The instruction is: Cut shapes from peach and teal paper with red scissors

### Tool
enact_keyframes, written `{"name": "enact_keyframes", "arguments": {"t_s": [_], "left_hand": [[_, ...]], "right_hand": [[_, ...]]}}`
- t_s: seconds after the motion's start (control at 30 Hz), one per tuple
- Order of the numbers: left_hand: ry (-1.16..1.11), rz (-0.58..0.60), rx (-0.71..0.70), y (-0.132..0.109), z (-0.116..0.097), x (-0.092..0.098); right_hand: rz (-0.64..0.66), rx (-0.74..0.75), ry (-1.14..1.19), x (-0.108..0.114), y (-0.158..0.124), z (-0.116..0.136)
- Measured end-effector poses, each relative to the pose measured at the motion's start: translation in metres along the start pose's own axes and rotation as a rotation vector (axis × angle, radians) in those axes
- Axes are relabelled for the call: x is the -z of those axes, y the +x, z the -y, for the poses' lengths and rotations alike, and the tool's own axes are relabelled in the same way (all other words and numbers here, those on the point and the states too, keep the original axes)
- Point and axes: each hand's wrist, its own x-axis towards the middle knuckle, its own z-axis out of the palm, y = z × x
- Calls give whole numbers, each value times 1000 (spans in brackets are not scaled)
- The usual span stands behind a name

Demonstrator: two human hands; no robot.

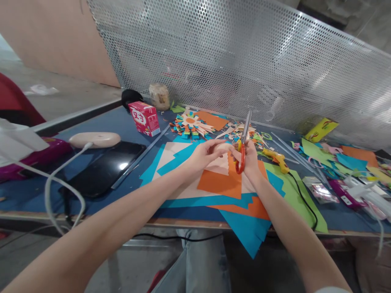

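Head view: the right hand [249,160] grips orange-handled scissors [243,142], blades up toward twelve o'clock; the left hand [204,154] pinches a peach paper strip [220,162] mid-counter [91,195]. A glue gun [276,157] lies at three o'clock, a red carton [144,118] at ten.

red carton [144,118] upright at table back | black tablet [105,169] lay left | glue gun [276,158] right | paper flower [191,124] behind

Blue-topped bench [45,199]: black tablet [104,171] left, red carton [144,118] far left, paper flower [191,124] far centre, coloured paper sheets [220,191] centre, glue gun [276,158] right, paper scraps [345,160] far right.
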Motion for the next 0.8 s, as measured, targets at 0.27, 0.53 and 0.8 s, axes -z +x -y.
{"name": "enact_keyframes", "arguments": {"t_s": [0.27,0.53,0.8], "left_hand": [[35,-19,-50,2,4,3],[162,145,-107,-1,0,1],[156,212,-171,1,7,-1]], "right_hand": [[7,28,-13,1,-1,0],[21,105,-10,-4,-4,8],[-19,103,-26,-1,-9,15]]}}
